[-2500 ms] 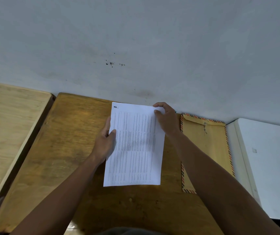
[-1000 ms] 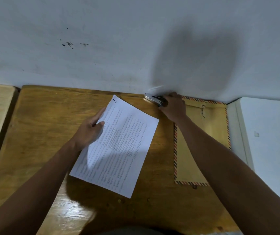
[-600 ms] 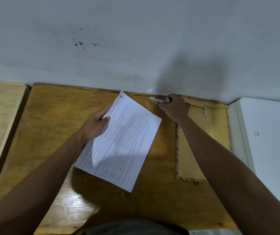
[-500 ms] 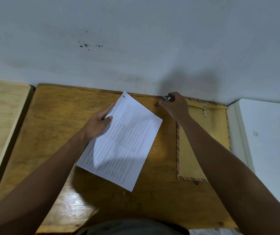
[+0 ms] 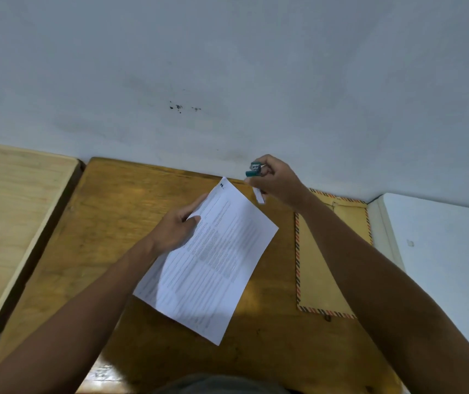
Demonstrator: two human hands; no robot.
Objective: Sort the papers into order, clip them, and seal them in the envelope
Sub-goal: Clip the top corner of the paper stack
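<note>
Fingers of the left hand pinch the upper left edge of the papers, thumb on the printed face and the others curled behind, so the hand is closed on the sheets. They sit turned at an angle over the desk, one top corner toward the wall and the lower corner toward the person; whether the stack is lifted clear of the wood or resting on it cannot be told. A small dark mark shows at that top corner. Just beyond it the right hand is raised with its fingers closed around a small stapler, green at the end that sticks out, with a pale strip hanging below the hand. It is close to the papers' top corner but not touching it. The envelope, brown with a striped border, lies flat on the desk to the right of the papers, partly under the right forearm. A lighter wooden table stands to the left, and a white surface lies at the right.
</note>
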